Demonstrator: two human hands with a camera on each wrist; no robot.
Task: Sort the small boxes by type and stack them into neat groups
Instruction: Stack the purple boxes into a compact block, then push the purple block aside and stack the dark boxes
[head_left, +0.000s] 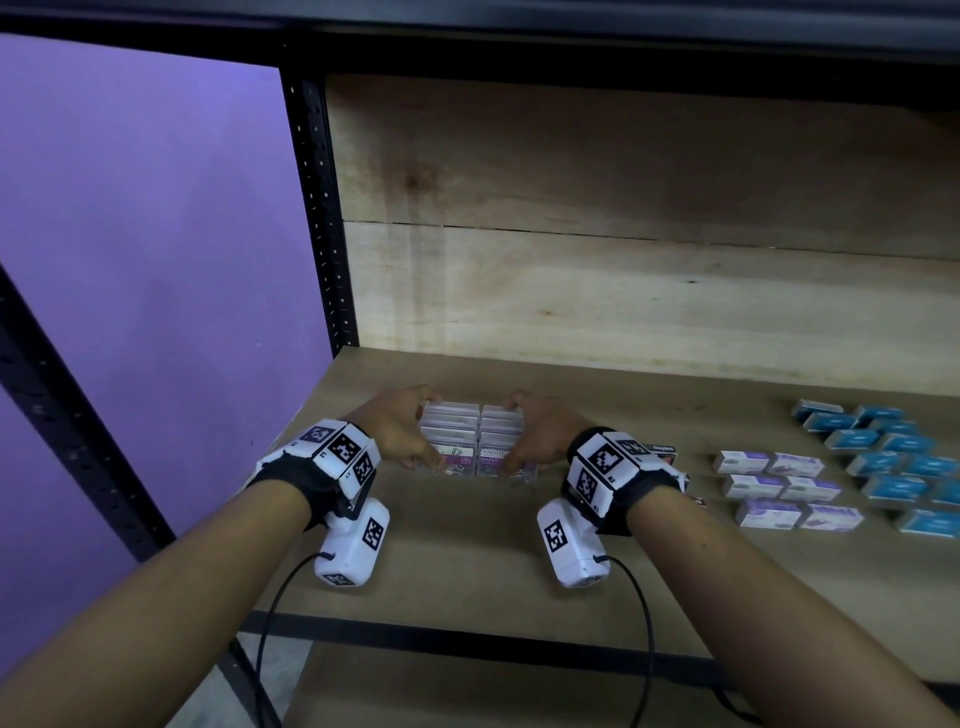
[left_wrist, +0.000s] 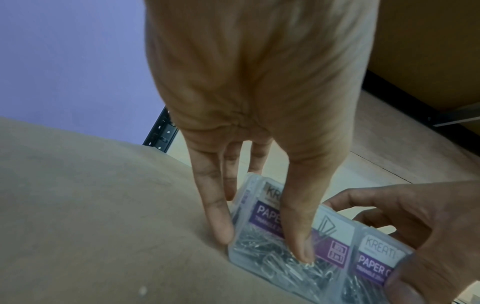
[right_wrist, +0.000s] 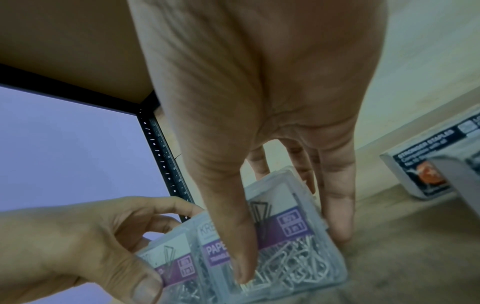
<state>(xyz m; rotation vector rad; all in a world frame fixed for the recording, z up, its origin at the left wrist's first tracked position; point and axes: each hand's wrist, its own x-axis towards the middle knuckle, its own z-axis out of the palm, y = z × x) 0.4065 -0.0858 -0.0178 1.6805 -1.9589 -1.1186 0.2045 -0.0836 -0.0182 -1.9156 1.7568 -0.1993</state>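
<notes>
Several clear plastic paper clip boxes (head_left: 478, 441) with purple labels stand in two side-by-side rows on the wooden shelf (head_left: 467, 561). My left hand (head_left: 410, 431) grips the left row, thumb on the front box and fingers along its outer side and far end. My right hand (head_left: 524, 434) grips the right row the same way. In the left wrist view my left hand (left_wrist: 265, 244) has its thumb on the front label of the boxes (left_wrist: 335, 236). The right wrist view has my right hand (right_wrist: 291, 253) clasping the right front box (right_wrist: 298, 265), which is full of metal clips.
Purple-and-white staple boxes (head_left: 779, 488) lie in a grid right of my hands, and blue boxes (head_left: 893, 457) lie further right. A dark staples box (head_left: 662, 449) sits just behind my right wrist. A black shelf post (head_left: 322, 208) stands at the back left, before a purple wall.
</notes>
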